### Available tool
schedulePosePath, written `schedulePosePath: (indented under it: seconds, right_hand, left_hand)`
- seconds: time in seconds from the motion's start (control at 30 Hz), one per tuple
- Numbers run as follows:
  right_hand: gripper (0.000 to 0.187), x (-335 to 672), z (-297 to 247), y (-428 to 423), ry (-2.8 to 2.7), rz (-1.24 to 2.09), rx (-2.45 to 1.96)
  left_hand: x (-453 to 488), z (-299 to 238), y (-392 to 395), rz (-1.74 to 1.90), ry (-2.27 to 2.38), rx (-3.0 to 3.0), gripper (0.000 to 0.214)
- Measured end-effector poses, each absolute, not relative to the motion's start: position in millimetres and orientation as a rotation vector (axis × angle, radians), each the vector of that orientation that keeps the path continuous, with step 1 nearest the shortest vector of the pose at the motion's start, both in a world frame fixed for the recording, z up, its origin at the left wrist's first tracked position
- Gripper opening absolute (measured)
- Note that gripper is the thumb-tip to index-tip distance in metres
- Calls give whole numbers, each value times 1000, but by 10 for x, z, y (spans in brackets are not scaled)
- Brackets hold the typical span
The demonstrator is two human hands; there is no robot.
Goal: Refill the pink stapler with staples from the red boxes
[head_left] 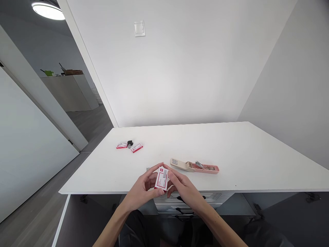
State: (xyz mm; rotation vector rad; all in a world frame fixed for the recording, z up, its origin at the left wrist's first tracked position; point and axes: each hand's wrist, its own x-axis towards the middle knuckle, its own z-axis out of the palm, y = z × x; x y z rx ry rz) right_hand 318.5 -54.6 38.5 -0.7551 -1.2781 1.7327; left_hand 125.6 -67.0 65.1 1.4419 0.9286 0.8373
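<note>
Both hands hold a small red-and-white cardboard box above the front edge of the table. My left hand is closed round its left side, with the thumb along the lower edge. My right hand grips the upper right, its thumb beside a small grey patch on the box's face; whether that is a label or a loose piece I cannot tell. Just right of the hands lies a long pink case with its beige lid folded open. Small metal pieces sit inside it.
Two similar red-and-white boxes lie at the table's left, with a small black-and-metal object between them. The white table meets the wall behind. Drawers with black handles are below its front edge.
</note>
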Motion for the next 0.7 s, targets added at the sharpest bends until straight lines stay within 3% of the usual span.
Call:
schedulePosePath:
  seconds: [0.17, 0.37, 0.7]
  right_hand:
    - [66, 3288, 351, -515, -1267, 1666, -808]
    - [45, 3806, 232, -484, -1189, 1452, -879]
    - [41, 5032, -282, -96, -868, 711, -1299]
  left_hand:
    - [1176, 604, -654, 888, 1024, 1513, 73]
    - [939, 597, -604, 946, 1314, 1593, 72]
    - [544, 328, -271, 996, 1948, 1631, 71]
